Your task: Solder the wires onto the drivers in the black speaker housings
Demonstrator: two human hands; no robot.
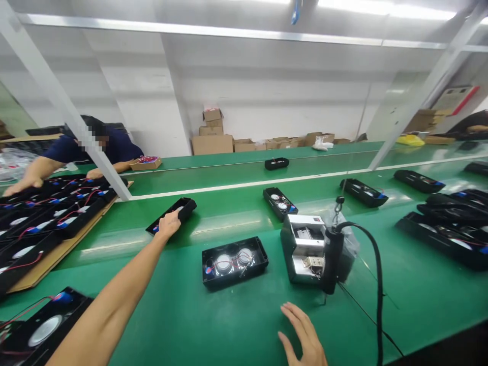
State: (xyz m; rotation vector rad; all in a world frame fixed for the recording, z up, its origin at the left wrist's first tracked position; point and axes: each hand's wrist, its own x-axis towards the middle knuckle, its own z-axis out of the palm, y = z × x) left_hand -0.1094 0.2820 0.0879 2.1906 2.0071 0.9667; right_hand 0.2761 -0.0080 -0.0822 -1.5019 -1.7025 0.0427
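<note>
My left hand [170,223] reaches out to the far side of the green bench, its fingers closed over a black speaker housing [187,207] that lies at an angle. Nearer to me lies another open speaker housing [208,256], with two round white speakers, red wires and a blue part inside. Low in the view, my right hand [304,338] hovers over the bench with its fingers apart, holding nothing. Just beyond it, a black electric screwdriver [332,262] hangs upright on a cable, in front of a screw feeder box [301,244].
More housings lie along the line, one of them [280,203] behind the feeder. At left, a cardboard sheet [72,241] bears rows of housings, where a co-worker [118,145] leans over. Further housings [438,236] are piled at right. Metal posts [423,86] frame the bench.
</note>
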